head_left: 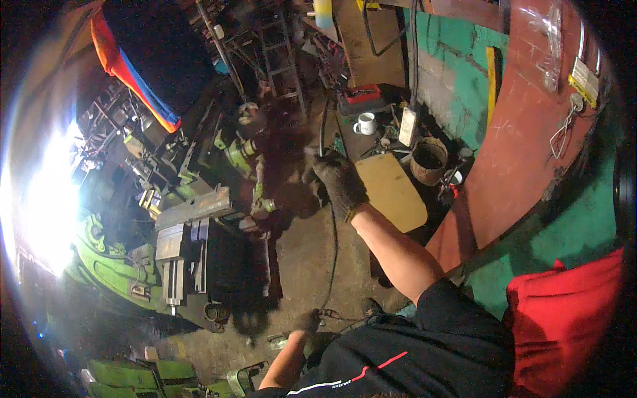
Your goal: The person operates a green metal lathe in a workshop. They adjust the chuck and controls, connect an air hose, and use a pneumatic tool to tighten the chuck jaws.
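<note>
left hand (306,322) dim, its grip unclear, red cloth (564,325) cut by lower edge

Watching remotely, I count two gloved hands, one right hand (340,182) and one left hand (307,322), with one dark cable (334,245) between them. I also count one handled white mug (365,124), one tan board (393,189), one rusty can (428,162) and one ladder (285,60). The green machine parts (109,273) are too crowded to count.
</note>
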The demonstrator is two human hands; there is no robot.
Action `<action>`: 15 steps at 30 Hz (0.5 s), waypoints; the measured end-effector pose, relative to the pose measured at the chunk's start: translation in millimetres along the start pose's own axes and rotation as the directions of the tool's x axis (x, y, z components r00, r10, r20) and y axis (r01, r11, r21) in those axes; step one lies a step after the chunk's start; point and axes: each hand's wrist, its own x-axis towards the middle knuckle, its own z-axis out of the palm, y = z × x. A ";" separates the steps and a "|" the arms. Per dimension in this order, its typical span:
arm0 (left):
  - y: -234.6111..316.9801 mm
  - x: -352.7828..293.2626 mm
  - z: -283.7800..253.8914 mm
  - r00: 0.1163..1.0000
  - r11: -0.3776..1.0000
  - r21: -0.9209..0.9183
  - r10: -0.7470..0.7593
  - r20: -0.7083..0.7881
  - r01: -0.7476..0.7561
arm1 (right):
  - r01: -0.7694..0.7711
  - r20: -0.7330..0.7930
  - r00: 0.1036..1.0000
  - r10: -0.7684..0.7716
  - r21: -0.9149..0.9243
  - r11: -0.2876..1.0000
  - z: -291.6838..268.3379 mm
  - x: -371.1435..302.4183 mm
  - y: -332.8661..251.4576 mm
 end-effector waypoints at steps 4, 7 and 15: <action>84.2 18.9 -108.1 0.974 0.998 0.028 0.057 -0.221 -0.052 | 0.102 -0.144 0.982 -0.120 -0.126 0.987 -48.2 -33.3 -17.2; 76.8 56.5 -160.1 0.876 0.984 -0.169 -0.035 -0.482 -0.054 | 0.110 -0.161 0.976 -0.148 -0.220 0.969 -59.3 -62.1 -38.7; 305.4 115.6 -365.8 0.671 0.867 -0.034 0.359 -0.648 -0.497 | 0.206 -0.301 0.766 -0.568 -0.722 0.661 -155.4 -103.8 -11.2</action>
